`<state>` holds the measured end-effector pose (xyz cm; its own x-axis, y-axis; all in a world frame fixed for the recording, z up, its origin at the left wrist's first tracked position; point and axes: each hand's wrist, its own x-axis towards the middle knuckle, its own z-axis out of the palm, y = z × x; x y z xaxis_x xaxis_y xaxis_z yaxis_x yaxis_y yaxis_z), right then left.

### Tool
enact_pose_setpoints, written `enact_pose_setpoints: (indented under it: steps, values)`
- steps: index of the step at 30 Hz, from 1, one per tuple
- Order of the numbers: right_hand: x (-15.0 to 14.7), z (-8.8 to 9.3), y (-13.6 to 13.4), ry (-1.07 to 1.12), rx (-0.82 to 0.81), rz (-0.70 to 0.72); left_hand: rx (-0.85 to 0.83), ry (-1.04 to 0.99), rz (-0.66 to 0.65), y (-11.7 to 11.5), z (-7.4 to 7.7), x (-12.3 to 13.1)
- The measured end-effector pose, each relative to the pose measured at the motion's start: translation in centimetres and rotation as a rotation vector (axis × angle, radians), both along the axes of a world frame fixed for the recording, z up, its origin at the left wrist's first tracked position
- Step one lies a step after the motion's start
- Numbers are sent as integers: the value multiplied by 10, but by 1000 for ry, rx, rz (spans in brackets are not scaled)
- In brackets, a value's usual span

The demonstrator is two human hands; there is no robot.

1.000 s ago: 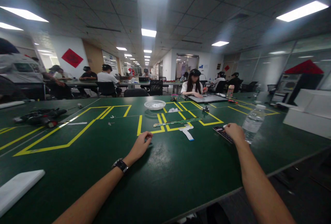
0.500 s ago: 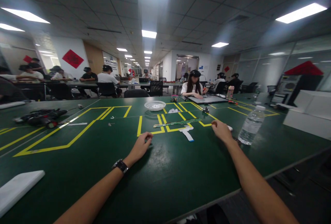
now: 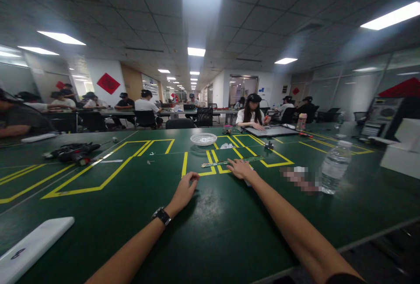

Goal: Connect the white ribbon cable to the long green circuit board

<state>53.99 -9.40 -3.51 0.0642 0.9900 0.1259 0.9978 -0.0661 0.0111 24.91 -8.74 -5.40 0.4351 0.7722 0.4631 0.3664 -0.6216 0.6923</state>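
Observation:
My left hand (image 3: 186,190) hovers over or rests on the green table (image 3: 210,240), fingers curled with nothing visible in them. My right hand (image 3: 240,169) reaches over the long green circuit strip (image 3: 215,164), fingers apart and pointing left; whether they touch the strip is not clear. The white flat cable lies mostly hidden under my right hand and wrist. Beyond the strip are a small white piece (image 3: 227,145) and a round white basket (image 3: 203,139).
A water bottle (image 3: 334,168) stands at the right beside a blurred patch. Black tools (image 3: 74,152) lie at the left, a white slab (image 3: 36,247) at the near left. Across the table sits a person (image 3: 252,113) by a flat grey panel (image 3: 272,131). Yellow tape marks the tabletop.
My right hand has moved left from beside the bottle to the circuit strip, now covering most of the flat cable. My left hand keeps its curled pose. The view has shifted slightly.

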Motion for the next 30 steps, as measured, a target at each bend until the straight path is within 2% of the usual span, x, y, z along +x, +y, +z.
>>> enact_pose_setpoints:
  steps: [5, 10, 12, 15, 17, 19, 22, 24, 27, 30]
  values:
    - [-16, 1, -5, -7, -45, 58, 17, -83, 55, 3, 0, -2]
    - [-42, 3, -38, 22, 5, 324, 14, -159, 132, 12, 0, -6]
    - [-55, 3, -54, 33, 42, 420, 6, -108, 130, 14, -2, -5]
    - [-67, 7, -69, 57, 114, 487, -16, 108, 134, 11, -7, -1]
    - [-62, 12, -71, 55, 169, 402, 17, 272, 151, 2, -8, 5]
    - [-46, 16, -69, 35, 193, 198, 82, 363, 142, -9, -8, 13]
    - [-12, 15, -64, 16, 133, -144, 106, 427, 50, -25, -7, 28]
    - [6, 10, -61, 29, 60, -271, 121, 455, 9, -33, -6, 37]
    - [15, 3, -59, 47, 4, -304, 160, 521, -50, -41, -5, 46]
    - [6, -1, -57, 43, 14, -259, 189, 556, -52, -43, -2, 47]
